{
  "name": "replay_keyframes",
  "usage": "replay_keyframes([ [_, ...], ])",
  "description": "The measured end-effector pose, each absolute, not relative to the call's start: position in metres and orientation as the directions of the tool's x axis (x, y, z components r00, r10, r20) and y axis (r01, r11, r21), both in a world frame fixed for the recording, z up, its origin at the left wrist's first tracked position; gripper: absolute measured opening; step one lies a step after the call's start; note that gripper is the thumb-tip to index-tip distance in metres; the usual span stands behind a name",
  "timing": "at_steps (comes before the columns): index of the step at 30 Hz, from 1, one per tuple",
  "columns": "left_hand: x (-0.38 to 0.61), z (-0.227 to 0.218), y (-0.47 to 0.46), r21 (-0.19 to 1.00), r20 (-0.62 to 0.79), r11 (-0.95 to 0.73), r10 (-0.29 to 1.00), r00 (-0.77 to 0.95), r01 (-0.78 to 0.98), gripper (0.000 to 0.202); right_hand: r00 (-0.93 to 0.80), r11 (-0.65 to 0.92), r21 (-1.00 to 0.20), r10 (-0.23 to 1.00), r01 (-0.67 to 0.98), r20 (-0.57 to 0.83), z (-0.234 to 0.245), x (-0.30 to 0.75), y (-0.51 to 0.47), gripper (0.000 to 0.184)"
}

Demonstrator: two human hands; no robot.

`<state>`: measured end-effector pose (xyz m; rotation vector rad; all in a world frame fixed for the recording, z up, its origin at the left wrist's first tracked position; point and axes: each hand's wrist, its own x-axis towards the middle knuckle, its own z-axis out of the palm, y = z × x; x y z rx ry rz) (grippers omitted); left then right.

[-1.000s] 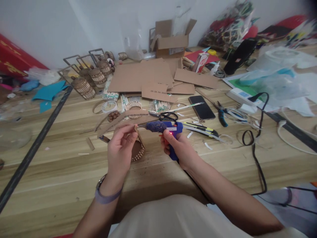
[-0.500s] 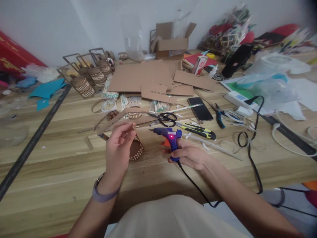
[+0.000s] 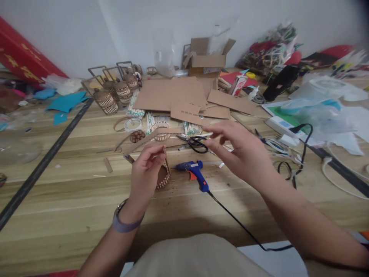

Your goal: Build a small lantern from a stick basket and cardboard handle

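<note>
Head view: partly hidden behind left hand [image 3: 147, 166], stick-rimmed cardboard basket [image 3: 165, 180], pinched at upright strip [image 3: 166, 161]; exact fingertip contact hard to make out. Right hand [image 3: 240, 154] released, fingers spread, partly covering pliers [image 3: 259, 134]. Between hands on surface [image 3: 72, 207]: glue gun [image 3: 191, 168], near basket.

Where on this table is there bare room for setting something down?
Bare wood: front left, between the left black strip and left forearm; a smaller patch, with specks, between wristband and cord. Behind the glue gun, scissors and cardboard sheets crowd it.
</note>
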<state>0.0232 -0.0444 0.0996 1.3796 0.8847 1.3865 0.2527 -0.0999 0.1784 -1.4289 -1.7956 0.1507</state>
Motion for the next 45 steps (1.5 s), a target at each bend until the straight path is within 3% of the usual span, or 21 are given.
replay_keyframes([
  [4,0.024,0.105,-0.045,0.946,0.313,-0.301,0.945,0.099,-0.117,0.015,-0.181,0.526,-0.419,0.756,0.740,0.629,0.210,0.226,-0.080,0.023],
  [14,0.026,0.104,-0.045,0.946,0.308,-0.298,0.949,0.067,-0.125,0.014,-0.295,0.569,-0.449,0.786,0.688,0.544,0.183,0.211,-0.064,0.016],
  [24,0.025,0.099,-0.046,0.962,0.257,-0.249,0.964,0.065,-0.112,0.017,-0.107,0.497,-0.669,0.839,0.553,0.534,0.142,0.195,-0.070,0.014],
  [33,0.026,0.100,-0.046,0.958,0.267,-0.253,0.958,0.100,-0.133,0.017,0.066,0.366,-0.871,0.911,0.329,0.408,0.132,0.182,-0.075,0.010],
  [37,0.025,0.101,-0.047,0.958,0.263,-0.247,0.959,0.104,-0.147,0.016,0.077,0.321,-0.920,0.936,0.224,0.345,0.127,0.177,-0.073,0.009],
  [45,0.024,0.098,-0.049,0.954,0.260,-0.241,0.961,0.091,-0.177,0.014,0.090,0.383,-0.917,0.915,0.110,0.393,0.116,0.173,-0.070,0.010],
])
